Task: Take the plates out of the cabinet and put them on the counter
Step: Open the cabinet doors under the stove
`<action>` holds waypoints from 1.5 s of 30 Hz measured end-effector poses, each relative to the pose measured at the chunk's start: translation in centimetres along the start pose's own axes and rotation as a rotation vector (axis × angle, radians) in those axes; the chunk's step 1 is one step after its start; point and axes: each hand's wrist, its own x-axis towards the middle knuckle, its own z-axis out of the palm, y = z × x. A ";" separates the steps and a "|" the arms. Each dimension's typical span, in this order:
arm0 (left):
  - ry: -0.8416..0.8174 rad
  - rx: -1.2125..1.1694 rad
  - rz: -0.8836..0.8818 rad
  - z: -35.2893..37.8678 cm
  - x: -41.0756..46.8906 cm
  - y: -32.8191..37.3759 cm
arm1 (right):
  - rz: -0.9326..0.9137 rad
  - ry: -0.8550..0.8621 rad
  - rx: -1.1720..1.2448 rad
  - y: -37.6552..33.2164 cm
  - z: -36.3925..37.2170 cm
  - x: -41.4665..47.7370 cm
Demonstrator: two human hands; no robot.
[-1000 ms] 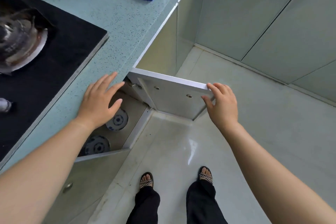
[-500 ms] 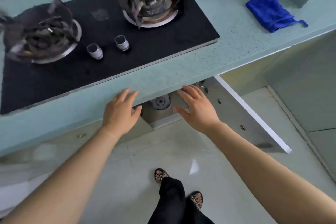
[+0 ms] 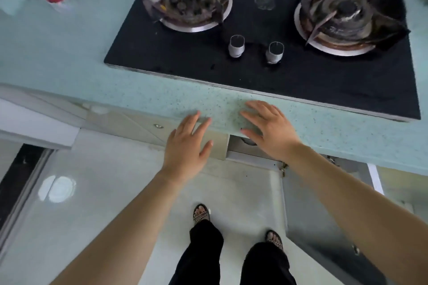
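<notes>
We reach both arms toward the speckled green counter in front of the black gas stove; our left hand and right hand hang spread and empty at its front edge; the cabinet door stands open to our right; below the right hand, a dark sliver in the cabinet may be a plate, we cannot tell.

1. Left hand: palm down, fingers spread and extended forward, holding nothing.
2. Right hand: palm down, fingers splayed, thumb out to the left, empty.
3. Both forearms bare, stretched forward, converging from the lower corners.
4. Hands level, side by side, apart.
</notes>
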 end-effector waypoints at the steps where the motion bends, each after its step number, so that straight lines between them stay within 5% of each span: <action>1: 0.015 -0.014 -0.036 0.3 -0.3 0.4 | -0.023 -0.001 0.010 0.4 0.0 0.0; 10: 0.309 -0.251 -0.439 4.8 -2.2 4.7 | -0.244 -0.114 -0.030 3.5 -0.2 -0.3; 14: 0.319 -0.397 -0.570 7.5 -1.9 5.8 | -0.262 -0.001 0.011 4.1 0.1 -1.0; 22: 0.486 -0.870 -0.630 10.0 2.2 8.0 | -0.278 0.244 -0.068 6.3 1.4 -2.8; 31: 0.627 -1.577 -0.658 9.5 3.5 10.0 | -0.301 0.286 -0.055 6.1 1.8 -2.7; 36: 0.572 -1.506 -0.763 9.6 2.9 9.2 | -0.302 0.263 -0.049 6.1 1.8 -2.8; 40: 0.679 -1.475 -0.844 10.0 1.2 9.2 | -0.238 0.236 0.019 5.5 1.5 -2.6; 45: 0.723 -1.439 -0.899 10.2 0.4 8.3 | -0.385 0.241 0.032 2.5 2.7 -0.9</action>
